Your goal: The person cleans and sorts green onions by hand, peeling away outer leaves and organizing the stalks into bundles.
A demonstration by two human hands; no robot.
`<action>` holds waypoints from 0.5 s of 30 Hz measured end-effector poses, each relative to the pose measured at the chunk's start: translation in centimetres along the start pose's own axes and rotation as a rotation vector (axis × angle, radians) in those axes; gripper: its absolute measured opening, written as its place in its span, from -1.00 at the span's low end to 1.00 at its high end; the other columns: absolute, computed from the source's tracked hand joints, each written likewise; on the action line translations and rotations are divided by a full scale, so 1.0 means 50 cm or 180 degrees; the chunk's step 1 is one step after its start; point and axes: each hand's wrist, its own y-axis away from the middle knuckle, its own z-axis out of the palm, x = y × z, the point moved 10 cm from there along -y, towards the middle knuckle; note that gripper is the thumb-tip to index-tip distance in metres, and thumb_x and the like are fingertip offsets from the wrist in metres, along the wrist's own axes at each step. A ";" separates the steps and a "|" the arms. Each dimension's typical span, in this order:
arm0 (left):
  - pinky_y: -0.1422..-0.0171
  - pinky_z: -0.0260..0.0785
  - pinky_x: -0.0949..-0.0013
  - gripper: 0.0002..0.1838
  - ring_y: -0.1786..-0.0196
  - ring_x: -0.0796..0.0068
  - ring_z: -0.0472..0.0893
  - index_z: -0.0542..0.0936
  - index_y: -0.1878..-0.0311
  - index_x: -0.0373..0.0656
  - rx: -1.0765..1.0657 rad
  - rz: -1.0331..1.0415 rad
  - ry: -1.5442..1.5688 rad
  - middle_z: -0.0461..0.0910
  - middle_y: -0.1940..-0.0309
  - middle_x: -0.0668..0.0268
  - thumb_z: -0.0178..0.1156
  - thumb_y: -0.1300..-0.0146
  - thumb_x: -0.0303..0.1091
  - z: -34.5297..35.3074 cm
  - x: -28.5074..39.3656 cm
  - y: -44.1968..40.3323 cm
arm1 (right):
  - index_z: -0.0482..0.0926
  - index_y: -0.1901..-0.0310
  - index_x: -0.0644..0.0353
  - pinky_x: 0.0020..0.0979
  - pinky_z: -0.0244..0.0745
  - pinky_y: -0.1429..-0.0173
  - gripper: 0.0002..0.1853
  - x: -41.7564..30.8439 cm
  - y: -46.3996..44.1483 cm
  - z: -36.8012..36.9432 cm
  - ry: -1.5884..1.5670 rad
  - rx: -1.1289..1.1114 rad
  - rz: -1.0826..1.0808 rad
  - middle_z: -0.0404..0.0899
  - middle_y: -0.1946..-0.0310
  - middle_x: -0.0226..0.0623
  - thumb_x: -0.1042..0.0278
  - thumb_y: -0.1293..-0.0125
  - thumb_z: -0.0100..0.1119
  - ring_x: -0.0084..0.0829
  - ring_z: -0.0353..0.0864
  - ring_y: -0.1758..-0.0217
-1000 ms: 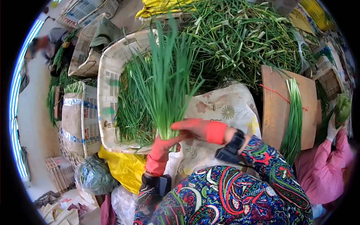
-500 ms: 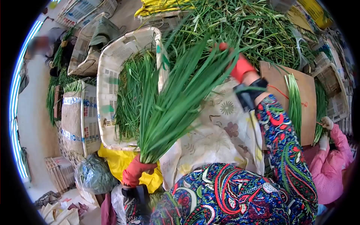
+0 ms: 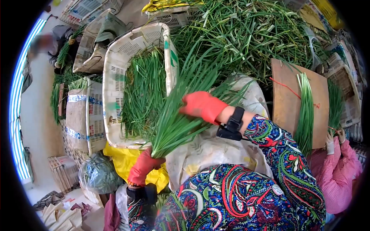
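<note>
My left hand [image 3: 145,165], in a red glove, is closed around the base of a bunch of long green chives [image 3: 173,125]. The leaves fan up and to the right. Halfway along them, my right hand [image 3: 204,107], also red-gloved, is closed on the leaves, its fingertips partly hidden among them. Left of the bunch stands a white plastic crate [image 3: 110,96] with more chives [image 3: 144,86] inside. Below my hands a pale patterned cloth [image 3: 216,148] covers my lap area.
A big heap of loose chives [image 3: 250,34] lies ahead. On the right, a brown board [image 3: 283,104] carries a tidy bunch [image 3: 305,115]; beyond it are a co-worker's gloved hands [image 3: 335,139] and pink sleeves. A plastic bag of greens [image 3: 101,174] sits left, near yellow plastic [image 3: 123,159].
My right hand has come from the leaf tips near the heap down and left to the bunch's middle. The leaves have spread and bent. My left hand keeps its hold.
</note>
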 end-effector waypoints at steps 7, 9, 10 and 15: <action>0.28 0.43 0.24 -0.44 0.33 0.17 0.59 0.41 -0.12 0.06 0.1304 0.1453 -0.2807 0.59 0.37 0.17 0.25 0.04 -0.32 -0.127 0.177 0.104 | 0.54 0.12 0.08 -0.24 0.44 0.08 -0.69 0.243 0.054 -0.238 0.1887 0.1384 -0.0380 0.56 0.19 -0.15 0.17 -0.13 0.07 -0.12 0.54 0.16; 0.29 0.41 0.15 -0.42 0.32 0.09 0.56 0.35 -0.17 0.20 0.1564 0.1142 -0.3705 0.56 0.40 0.19 0.19 0.00 -0.34 -0.141 0.233 0.123 | 0.33 -0.14 0.19 -0.25 0.34 -0.10 -0.45 0.357 0.139 -0.336 0.1152 0.0244 0.2152 0.44 -0.02 -0.08 0.19 -0.08 0.09 -0.09 0.44 -0.02; 0.34 0.41 0.19 -0.38 0.36 0.14 0.56 0.32 -0.20 0.26 0.1669 0.1297 -0.4110 0.52 0.45 0.22 0.16 -0.01 -0.40 -0.136 0.264 0.136 | 0.16 -0.25 0.20 -0.25 0.35 -0.11 -0.28 0.419 0.169 -0.383 0.1286 0.0585 0.2355 0.41 -0.04 -0.01 0.16 -0.04 0.12 -0.06 0.42 -0.05; 0.42 0.39 0.23 -0.31 0.43 0.21 0.54 0.28 -0.23 0.35 0.1990 0.1481 -0.5164 0.46 0.47 0.24 0.11 0.02 -0.47 -0.088 0.370 0.155 | 0.07 -0.31 0.13 -0.34 0.04 -0.35 -0.18 0.152 0.199 -0.483 0.0929 0.2099 0.0399 0.11 -0.29 -0.12 0.16 -0.01 0.23 -0.22 0.06 -0.37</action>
